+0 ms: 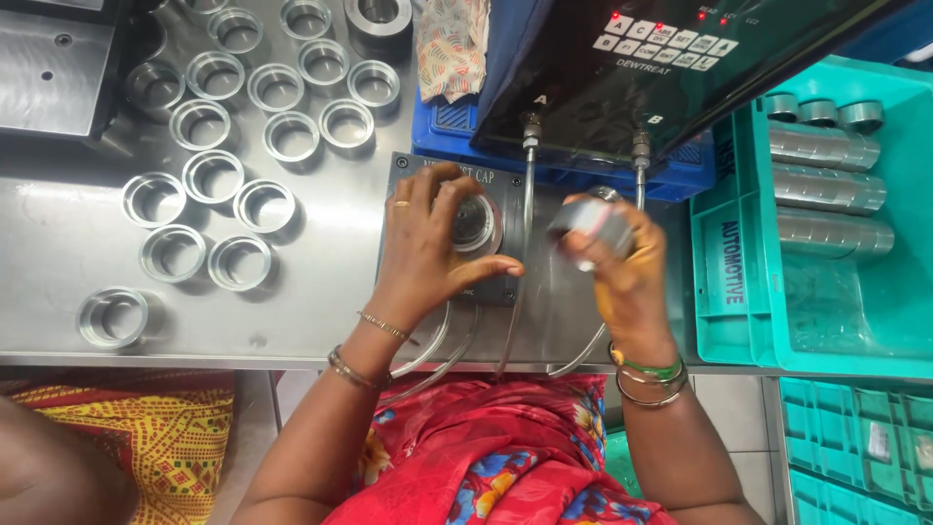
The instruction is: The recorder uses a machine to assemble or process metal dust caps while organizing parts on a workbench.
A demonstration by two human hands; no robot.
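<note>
Right hand (622, 262) is pinched around a blurred metal ring (593, 226); left hand (428, 243), fingers spread, is pressed on the fixture ring (474, 222) beside it. Held ring could be dropped if grip loosens.

A stainless steel bench (321, 292) is carrying loose machined metal rings (214, 175) scattered over its left half, a dark fixture plate (544, 292) sitting at its middle, and a teal plastic crate (724, 321) resting at its right.

left hand (434, 240) on fixture (473, 223), right hand (622, 267) — metal ring (591, 223)
</note>
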